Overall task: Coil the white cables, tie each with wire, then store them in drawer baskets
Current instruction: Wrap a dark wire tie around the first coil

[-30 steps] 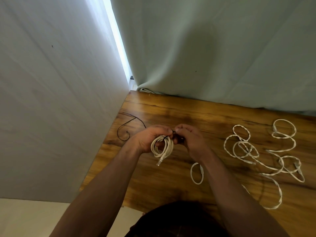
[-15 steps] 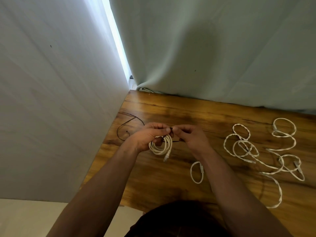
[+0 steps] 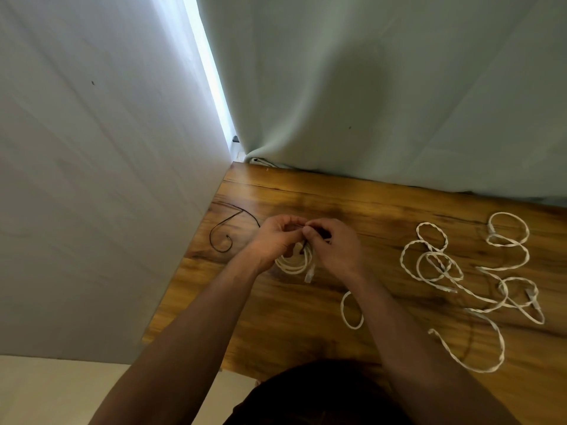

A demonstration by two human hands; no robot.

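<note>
Close to the wall (image 3: 107, 210), at the left edge of the table (image 3: 306, 332), bare wood lies free toward the loose cables (image 3: 438, 265) on the right. Left hand (image 3: 276, 237) and right hand (image 3: 334, 246) both pinch the dark wire (image 3: 319, 232); the coiled cable (image 3: 294, 265) is just under their fingertips.

Wooden table (image 3: 306, 332); white cables (image 3: 503, 267), black wire (image 3: 211, 237)

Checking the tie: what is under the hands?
A white coil shows below the left hand and right hand, plug end down, against the table. The hands cover its top, so the wire is mostly hidden.
</note>
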